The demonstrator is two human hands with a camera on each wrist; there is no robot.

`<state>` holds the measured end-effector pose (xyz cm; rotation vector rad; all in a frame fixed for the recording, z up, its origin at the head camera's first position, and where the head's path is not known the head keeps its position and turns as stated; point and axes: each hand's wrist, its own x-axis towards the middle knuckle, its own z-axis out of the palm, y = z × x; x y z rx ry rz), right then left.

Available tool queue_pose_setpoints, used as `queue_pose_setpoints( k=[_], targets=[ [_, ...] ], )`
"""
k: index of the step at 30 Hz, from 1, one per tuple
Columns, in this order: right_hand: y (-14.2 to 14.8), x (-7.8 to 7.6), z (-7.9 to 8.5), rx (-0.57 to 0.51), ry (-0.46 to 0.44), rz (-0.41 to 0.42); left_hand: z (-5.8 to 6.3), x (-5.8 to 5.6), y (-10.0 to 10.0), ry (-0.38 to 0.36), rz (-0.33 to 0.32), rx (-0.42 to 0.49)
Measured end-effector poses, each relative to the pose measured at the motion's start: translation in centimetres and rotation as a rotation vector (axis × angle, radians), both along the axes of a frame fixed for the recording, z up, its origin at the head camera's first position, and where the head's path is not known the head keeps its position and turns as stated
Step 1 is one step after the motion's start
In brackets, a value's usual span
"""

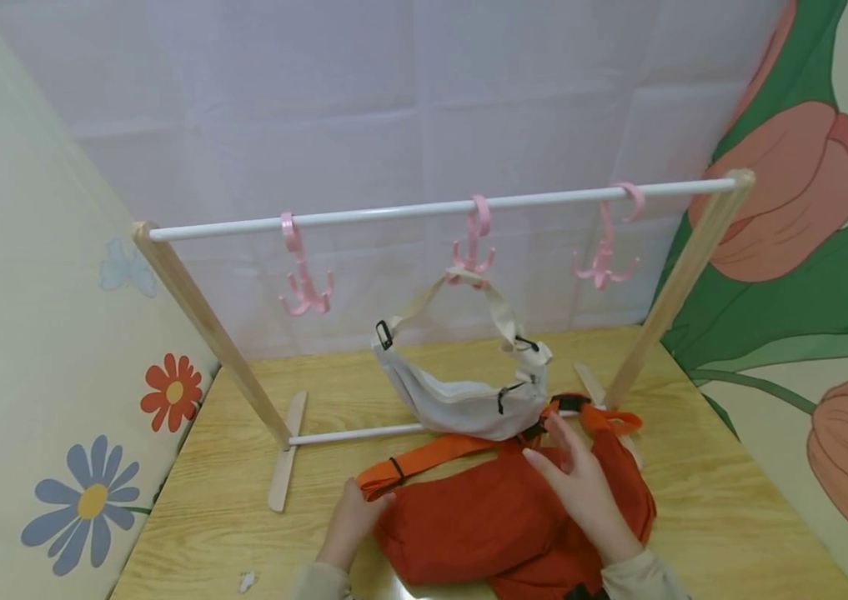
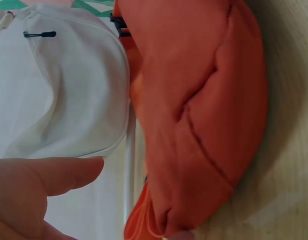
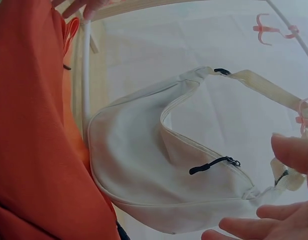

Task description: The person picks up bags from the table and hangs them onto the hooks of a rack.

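Note:
A red-orange waist bag (image 1: 469,525) lies on the wooden table, its orange strap (image 1: 431,457) stretched along the back edge. At the bag's left end is my left hand (image 1: 352,521), close by the strap's folded end; the left wrist view shows its thumb (image 2: 73,175) straight. My right hand (image 1: 581,492) is over the bag's right part, fingers spread and holding nothing. Behind it, a white waist bag (image 1: 461,408) hangs by its cream strap (image 1: 502,312) from the middle pink hook (image 1: 473,250). Its lower edge comes down to the orange strap.
A white rail (image 1: 393,214) on wooden posts (image 1: 213,333) spans the table. Two more pink hooks, one left (image 1: 307,292) and one right (image 1: 604,262), hang from it with nothing on them. A lower white bar (image 1: 356,435) runs behind the bags. Flower-painted walls stand at both sides.

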<state>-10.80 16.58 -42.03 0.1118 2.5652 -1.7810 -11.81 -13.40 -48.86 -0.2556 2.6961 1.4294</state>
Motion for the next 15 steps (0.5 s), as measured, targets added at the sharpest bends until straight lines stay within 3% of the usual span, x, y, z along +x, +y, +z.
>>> queue_pose_setpoints(
  k=[4,10,15],
  targets=[
    [0.0,0.0,-0.4,0.006,0.013,-0.004,-1.2,0.3,0.1,0.029,-0.042,0.044],
    [-0.1,0.1,-0.8,0.004,0.036,-0.010,-1.9,0.8,0.5,-0.023,0.010,0.022],
    [0.1,0.0,-1.1,-0.003,0.016,-0.006,-2.2,0.8,0.1,-0.039,0.013,0.045]
  ],
)
